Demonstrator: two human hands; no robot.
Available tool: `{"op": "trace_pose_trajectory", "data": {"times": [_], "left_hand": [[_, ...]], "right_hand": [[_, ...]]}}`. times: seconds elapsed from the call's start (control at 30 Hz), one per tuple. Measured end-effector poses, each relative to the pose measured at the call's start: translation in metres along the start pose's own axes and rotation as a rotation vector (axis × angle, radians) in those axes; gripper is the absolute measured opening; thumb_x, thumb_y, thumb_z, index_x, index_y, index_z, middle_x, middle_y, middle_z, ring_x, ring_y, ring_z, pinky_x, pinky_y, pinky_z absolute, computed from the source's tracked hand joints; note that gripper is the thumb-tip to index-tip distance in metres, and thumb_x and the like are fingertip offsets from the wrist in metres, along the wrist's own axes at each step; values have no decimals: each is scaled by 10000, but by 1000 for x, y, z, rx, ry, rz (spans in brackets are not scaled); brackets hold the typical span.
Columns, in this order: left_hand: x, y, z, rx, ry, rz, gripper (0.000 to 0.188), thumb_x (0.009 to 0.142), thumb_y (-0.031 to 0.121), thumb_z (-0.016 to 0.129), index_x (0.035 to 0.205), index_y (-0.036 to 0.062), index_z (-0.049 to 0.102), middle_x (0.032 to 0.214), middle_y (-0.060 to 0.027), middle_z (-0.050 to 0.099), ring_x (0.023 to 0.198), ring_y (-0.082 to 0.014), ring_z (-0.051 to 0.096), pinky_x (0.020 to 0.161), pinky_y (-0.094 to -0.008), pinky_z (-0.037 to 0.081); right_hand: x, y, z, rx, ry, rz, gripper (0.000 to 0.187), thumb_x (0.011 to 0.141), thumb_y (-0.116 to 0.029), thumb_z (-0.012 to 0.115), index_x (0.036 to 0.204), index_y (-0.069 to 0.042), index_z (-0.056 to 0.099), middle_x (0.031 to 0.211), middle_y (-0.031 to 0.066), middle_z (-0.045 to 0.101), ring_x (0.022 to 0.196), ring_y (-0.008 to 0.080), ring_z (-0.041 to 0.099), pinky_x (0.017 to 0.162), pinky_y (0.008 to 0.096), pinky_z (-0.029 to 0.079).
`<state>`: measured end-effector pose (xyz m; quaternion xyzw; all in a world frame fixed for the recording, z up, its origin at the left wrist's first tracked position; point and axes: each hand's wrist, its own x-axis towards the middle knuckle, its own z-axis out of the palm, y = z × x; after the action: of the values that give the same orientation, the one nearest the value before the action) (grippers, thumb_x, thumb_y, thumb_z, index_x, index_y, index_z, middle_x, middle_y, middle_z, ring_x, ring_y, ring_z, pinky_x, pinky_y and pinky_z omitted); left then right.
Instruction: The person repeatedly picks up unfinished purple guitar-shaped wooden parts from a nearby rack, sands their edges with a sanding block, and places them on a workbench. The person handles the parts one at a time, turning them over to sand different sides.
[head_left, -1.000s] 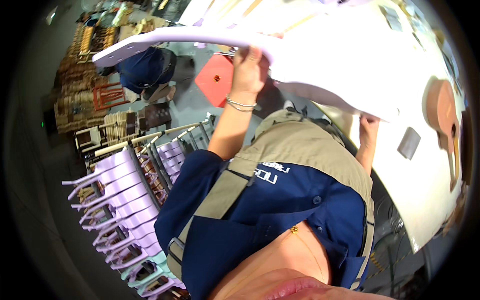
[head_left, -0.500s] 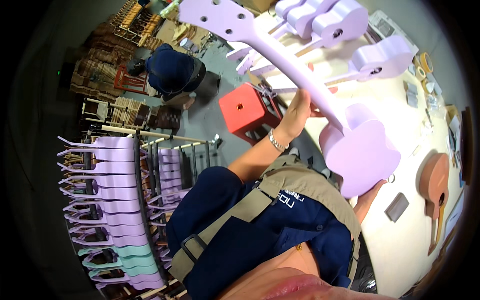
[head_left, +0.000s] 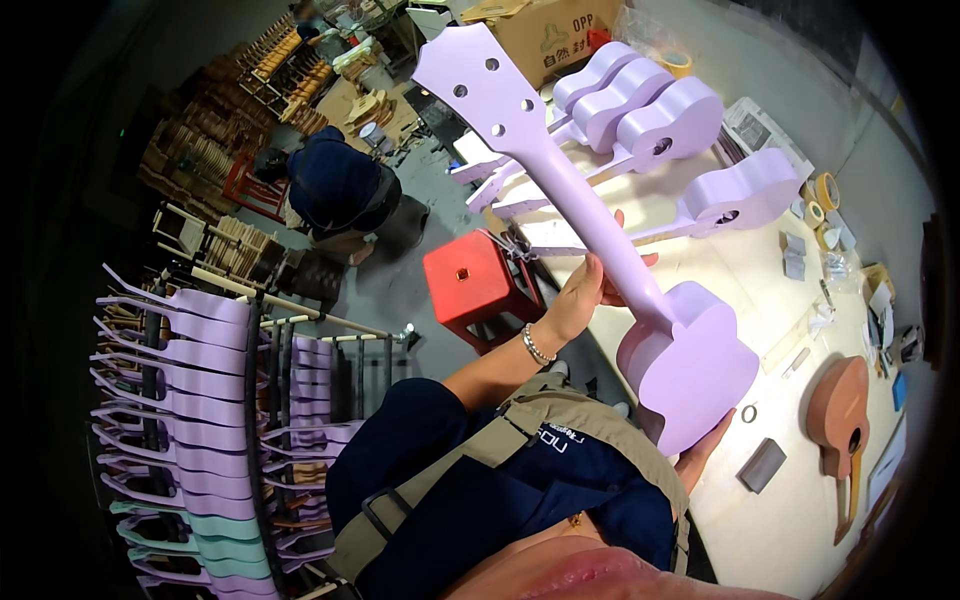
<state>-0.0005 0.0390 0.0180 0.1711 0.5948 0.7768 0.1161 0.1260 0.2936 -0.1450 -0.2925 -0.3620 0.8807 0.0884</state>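
Observation:
A lilac ukulele (head_left: 692, 372), without strings, is held over the table's near edge with its back facing up. Its neck points to the upper left, and the headstock shows several peg holes. My left hand (head_left: 580, 302) is closed around the neck near the body, thumb on the near side and fingertips showing beyond. My right hand (head_left: 708, 452) supports the bottom end of the body; most of its fingers are hidden beneath it. Beyond the neck, more lilac ukuleles (head_left: 742, 190) lie on the pale table (head_left: 725, 530), sound holes visible.
A brown ukulele (head_left: 838, 415), a grey block (head_left: 763, 466) and tape rolls (head_left: 826, 190) lie on the table's right side. A red stool (head_left: 470, 280) stands on the floor. At left, a rack (head_left: 255, 420) holds lilac and mint ukuleles. A co-worker (head_left: 340, 185) bends over farther back.
My view has shifted, so the table and stool sit lower in the picture. The whole headstock now shows. Both hands keep their places on the ukulele.

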Motion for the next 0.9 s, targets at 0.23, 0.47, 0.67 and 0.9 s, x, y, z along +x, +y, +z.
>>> {"op": "trace_pose_trajectory", "data": {"times": [0.23, 0.47, 0.67, 0.9], "left_hand": [[0, 1, 0, -10, -28, 40, 764, 842, 635, 147, 1399, 163, -79, 1253, -144, 473, 1012, -201, 566, 841, -320, 476], [2, -5, -2, -20, -60, 61, 760, 845, 629, 143, 1400, 159, -75, 1256, -143, 471, 1034, -207, 557, 845, -325, 477], [1, -4, -2, -13, -87, 85, 768, 837, 636, 146, 1402, 161, -65, 1258, -142, 469, 1038, -199, 555, 840, -324, 481], [2, -8, -1, -40, -63, 92, 760, 857, 611, 207, 1409, 137, -12, 1217, -143, 500, 1054, -201, 538, 892, -337, 435]], "right_hand": [[-2, 0, 6, 32, -1, -41, 567, 928, -453, 222, 1324, -60, 322, 1296, 115, 411, 1169, 258, 421, 949, 365, 366], [-1, 3, 6, 83, -11, -79, 559, 930, -449, 230, 1321, -60, 320, 1295, 111, 408, 1161, 257, 424, 947, 367, 370], [0, 4, 3, 103, -10, -110, 549, 936, -435, 219, 1324, -58, 309, 1290, 113, 411, 1160, 261, 423, 949, 376, 375], [-1, 8, 1, 159, -53, -119, 573, 918, -459, 288, 1310, -42, 330, 1266, 110, 432, 1180, 248, 402, 966, 370, 345]]}}
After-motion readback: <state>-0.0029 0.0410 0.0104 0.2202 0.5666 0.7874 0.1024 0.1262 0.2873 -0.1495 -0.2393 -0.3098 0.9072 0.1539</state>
